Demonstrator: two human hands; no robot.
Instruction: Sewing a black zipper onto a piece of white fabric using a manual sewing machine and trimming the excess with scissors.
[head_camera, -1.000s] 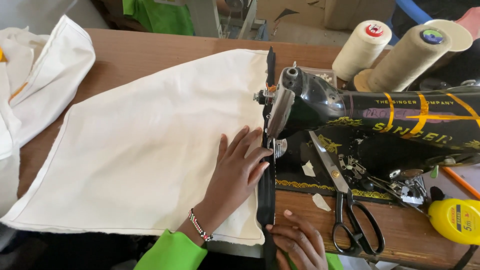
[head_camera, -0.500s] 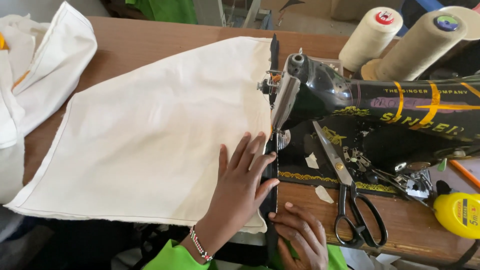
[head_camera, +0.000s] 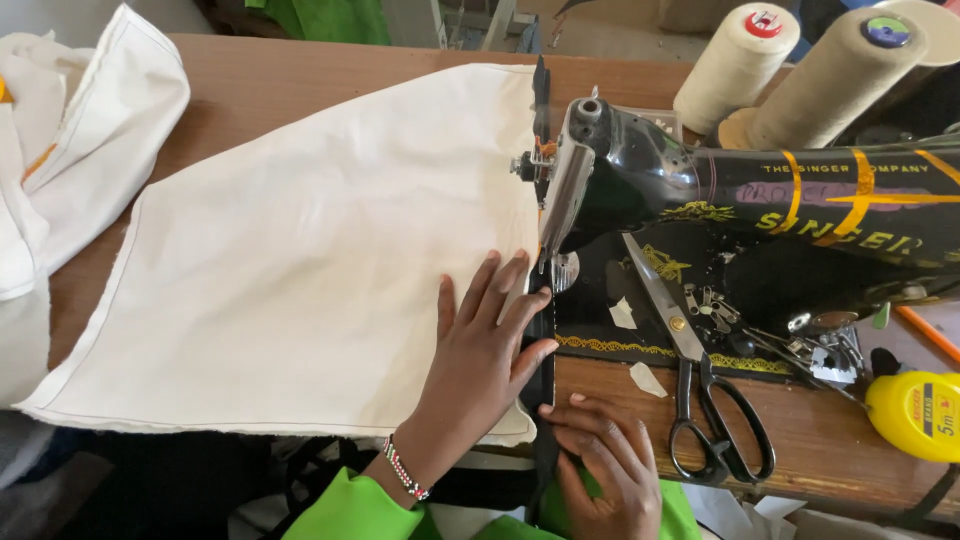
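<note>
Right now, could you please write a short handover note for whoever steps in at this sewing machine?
Left hand: flat, fingers spread on the cream fabric, pressing its right edge beside the presser foot.
Right hand: at the table's near edge, fingertips on the black strip that runs along the fabric edge and under the needle.
Scissors lie closed on the machine bed; yellow tape measure far right.
Done: the strip lies along the fabric's whole right edge. How much is stitched cannot be seen.

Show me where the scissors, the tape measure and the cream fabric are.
scissors (head_camera: 700, 385): head view, on the pivot area where blades meet handles.
tape measure (head_camera: 915, 415): head view, middle of its yellow case.
cream fabric (head_camera: 310, 260): head view, middle of the flat panel on the table.
</note>
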